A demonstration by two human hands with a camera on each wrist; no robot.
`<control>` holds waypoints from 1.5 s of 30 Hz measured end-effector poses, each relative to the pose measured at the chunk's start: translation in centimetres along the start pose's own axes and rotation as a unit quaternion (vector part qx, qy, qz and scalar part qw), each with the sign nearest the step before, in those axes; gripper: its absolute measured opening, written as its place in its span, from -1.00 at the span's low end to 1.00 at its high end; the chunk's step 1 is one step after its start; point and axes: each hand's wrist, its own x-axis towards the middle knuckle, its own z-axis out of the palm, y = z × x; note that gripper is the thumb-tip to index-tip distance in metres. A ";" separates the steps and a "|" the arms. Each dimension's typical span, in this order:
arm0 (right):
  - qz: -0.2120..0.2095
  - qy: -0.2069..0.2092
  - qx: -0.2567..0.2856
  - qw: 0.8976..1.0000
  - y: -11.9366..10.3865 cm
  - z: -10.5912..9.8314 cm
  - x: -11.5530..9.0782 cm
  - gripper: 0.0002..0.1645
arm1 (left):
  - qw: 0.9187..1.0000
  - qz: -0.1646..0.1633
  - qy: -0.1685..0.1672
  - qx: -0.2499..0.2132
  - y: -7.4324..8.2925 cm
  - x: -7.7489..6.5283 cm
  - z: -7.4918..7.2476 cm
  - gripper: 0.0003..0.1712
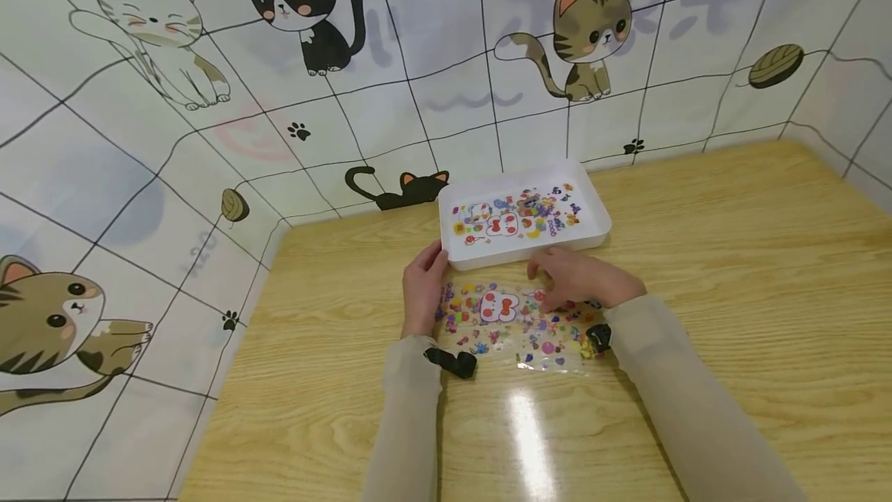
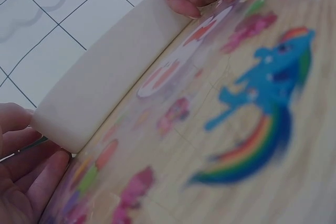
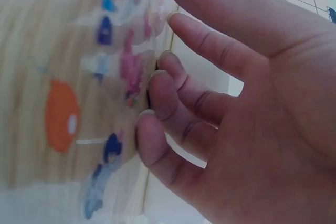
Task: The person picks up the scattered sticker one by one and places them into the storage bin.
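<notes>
A white tray (image 1: pixel 526 252) stands on the table with colourful cartoon pictures (image 1: pixel 503 225) on its floor, among them a white rabbit with red cheeks. In front of it lies a clear plastic sheet (image 1: pixel 512 338) covered in small bright cartoon stickers. My left hand (image 1: pixel 422 289) holds the tray's near left corner; in the left wrist view its fingers (image 2: pixel 14 121) lie either side of that corner. My right hand (image 1: pixel 574 277) reaches over the sheet's far right part with loosely bent fingers. In the right wrist view its fingertips (image 3: pixel 149 124) rest at the sheet, close to the tray's front wall.
The wood-grain table (image 1: pixel 732 269) runs up to a wall covering (image 1: pixel 446 115) with cat drawings and black grid lines, at the back and left. Black straps (image 1: pixel 456 362) show at both wrists. A bright light reflection (image 1: pixel 527 432) falls on the table in front.
</notes>
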 end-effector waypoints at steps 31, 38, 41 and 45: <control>0.013 0.048 -0.052 0.997 -1.3 0.0 -0.3 -0.58 | 1.000 -0.004 0.005 -0.001 0.0 0.1 0.1 -0.59; 0.010 0.043 -0.017 0.999 -0.5 -0.1 0.0 -0.57 | 1.000 -0.001 0.003 -0.006 -0.1 0.2 0.0 -0.58; 0.002 0.038 0.002 0.999 -0.2 -0.1 0.0 -0.58 | 1.000 0.000 0.002 -0.006 -0.2 0.3 0.1 -0.57; 0.002 0.028 0.022 0.999 0.0 -0.1 0.0 -0.61 | 1.000 0.001 0.000 -0.006 -0.3 0.4 0.1 -0.58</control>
